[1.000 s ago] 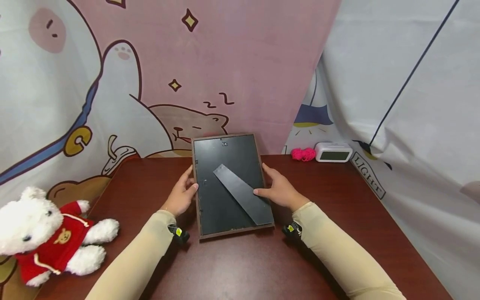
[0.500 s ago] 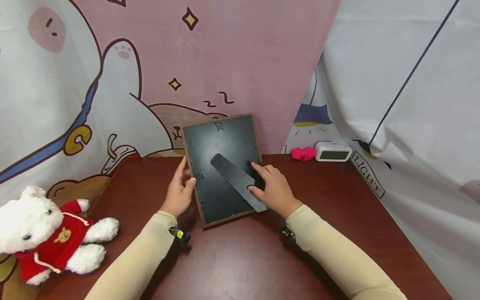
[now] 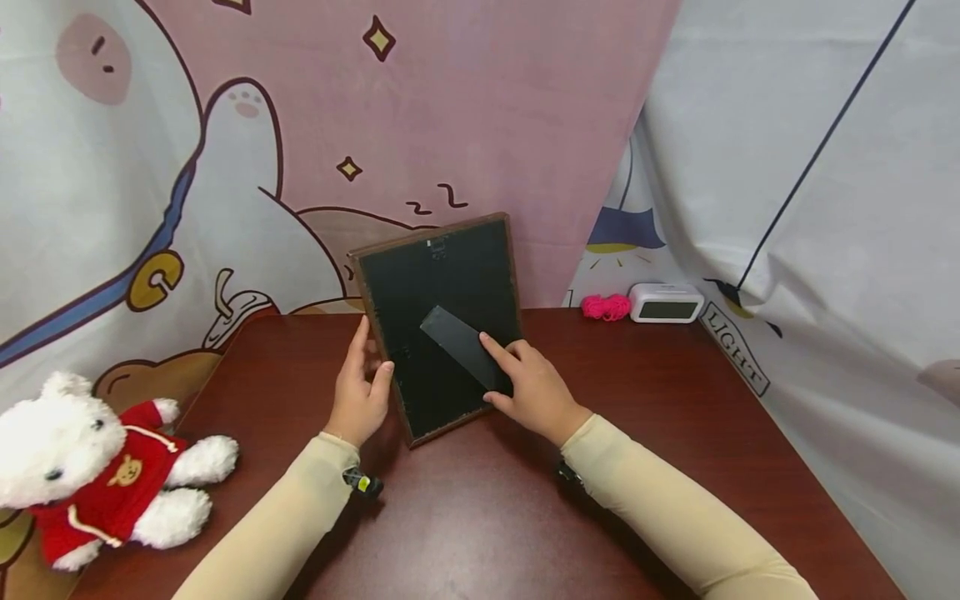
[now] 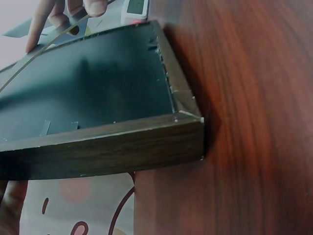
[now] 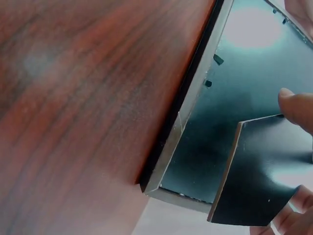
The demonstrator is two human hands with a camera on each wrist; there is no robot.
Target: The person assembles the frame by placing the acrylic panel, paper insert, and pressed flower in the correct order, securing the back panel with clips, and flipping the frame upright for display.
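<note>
A brown-edged picture frame (image 3: 468, 275) with a dark backing stands tilted on the table, its back facing me. My left hand (image 3: 362, 396) grips its left edge, thumb on the near side. From the backing a flat dark stand leg (image 3: 456, 340) swings out. My right hand (image 3: 536, 392) pinches the lower part of this leg between thumb and fingers. In the right wrist view the leg (image 5: 264, 171) sits apart from the backing at its free end. The left wrist view shows a lower corner of the frame (image 4: 161, 134) near the tabletop. The picture side is hidden.
A white plush bear (image 3: 112, 475) in a red hoodie lies at the table's left. Pink yarn (image 3: 606, 307) and a white digital clock (image 3: 666, 303) stand at the back right. Behind the reddish-brown table (image 3: 465, 533) hangs a printed cloth (image 3: 480, 108).
The frame has tipped more upright, its top rising and its bottom edge moving away from me. My right hand has gone from the frame's right edge to the stand leg and pulled it outward.
</note>
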